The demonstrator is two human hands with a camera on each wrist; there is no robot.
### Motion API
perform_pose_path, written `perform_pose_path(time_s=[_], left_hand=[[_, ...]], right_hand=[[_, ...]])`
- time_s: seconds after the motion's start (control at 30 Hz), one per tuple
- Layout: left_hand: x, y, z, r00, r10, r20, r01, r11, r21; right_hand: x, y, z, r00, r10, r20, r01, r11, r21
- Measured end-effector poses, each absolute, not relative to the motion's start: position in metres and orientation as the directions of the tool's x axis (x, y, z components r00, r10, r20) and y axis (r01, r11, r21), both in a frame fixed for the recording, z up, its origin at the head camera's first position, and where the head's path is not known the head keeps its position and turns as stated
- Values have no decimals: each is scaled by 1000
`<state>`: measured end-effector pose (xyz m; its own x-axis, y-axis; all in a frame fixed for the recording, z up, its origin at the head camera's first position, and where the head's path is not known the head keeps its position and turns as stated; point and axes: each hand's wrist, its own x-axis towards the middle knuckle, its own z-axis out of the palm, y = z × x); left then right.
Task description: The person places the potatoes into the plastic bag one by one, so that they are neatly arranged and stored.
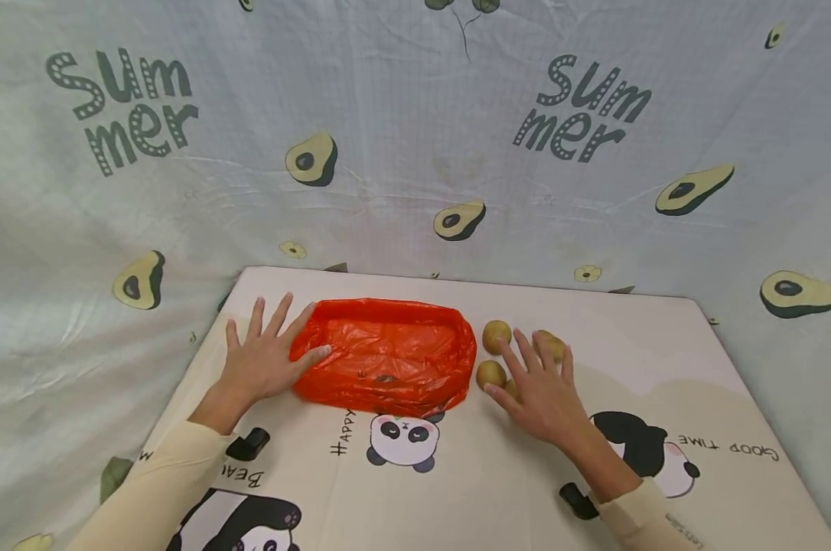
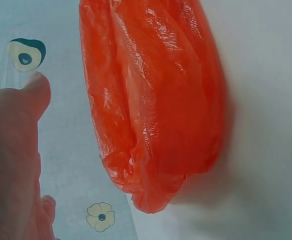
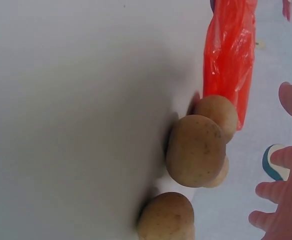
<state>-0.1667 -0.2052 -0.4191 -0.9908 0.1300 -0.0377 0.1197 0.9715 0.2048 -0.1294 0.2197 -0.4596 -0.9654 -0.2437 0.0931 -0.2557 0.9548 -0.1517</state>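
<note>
A red plastic bag lies spread in a basin-like shape on the table, its rim raised and crinkled. My left hand is held with fingers splayed at the bag's left end, the thumb overlapping its rim in the head view. In the left wrist view, that hand appears beside the bag. Right of the bag sit several small round brown potatoes. My right hand reaches over them, fingers spread, partly covering some. The right wrist view shows a speckled potato away from the fingers.
The table has a pale cover printed with pandas and words. Behind it hangs a light curtain with avocado prints. Dark bands show at both wrists.
</note>
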Motion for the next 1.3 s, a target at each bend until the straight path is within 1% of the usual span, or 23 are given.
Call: perform_pose_path(time_s=[0.6,1.0,1.17,1.3], left_hand=[[-172,-212,-431,-990,118,-73,99,970,224],[-178,-218,-446,-987,138,-77,112,955,275],[-184,-219,-450,-987,153,-56,127,938,323],[-188,-221,-451,-986,156,-50,119,893,434]], right_hand=[[-127,217,-468,-964,-254,75,-263,953,-153],[-127,217,-476,-965,-254,69,-262,948,-179],[-127,218,-477,-964,-254,78,-264,948,-177],[-128,218,-479,-962,-257,87,-269,947,-176]])
